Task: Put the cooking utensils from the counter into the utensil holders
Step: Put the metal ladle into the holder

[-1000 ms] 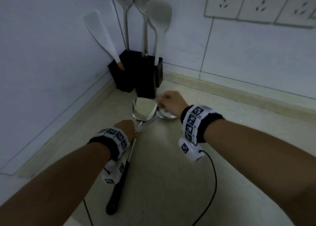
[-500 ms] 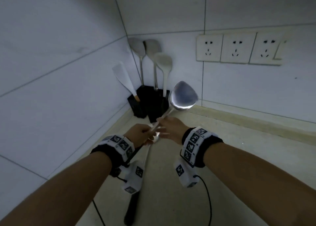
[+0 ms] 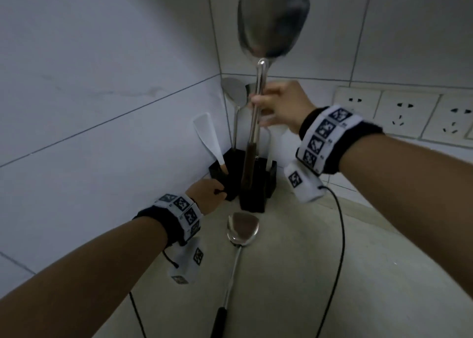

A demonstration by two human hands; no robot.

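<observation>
Fingers of the right hand (image 3: 279, 104) are clamped around the steel shaft of a metal spatula (image 3: 258, 112), which stands upright with its broad blade at twelve o'clock and its dark handle end pointing down at the front utensil holder (image 3: 252, 199); whether the tip is already inside cannot be told. The left hand (image 3: 207, 193) rests against the left black holder (image 3: 221, 177) at about nine o'clock of the group, its fingers curled onto the holder's edge (how firmly they hold is hard to judge). That holder carries a white spatula (image 3: 207, 138) leaning toward the wall. Behind the raised spatula, a steel utensil (image 3: 234, 94) stands in the rear holders, partly hidden by the right hand. On the table (image 3: 384, 273), at six o'clock of the holders, a second metal spatula (image 3: 239, 237) lies flat, blade just beside the front holder and black grip toward the camera. Both wrists wear patterned marker bands (image 3: 325, 138) with cables (image 3: 337, 248) trailing over the table.
</observation>
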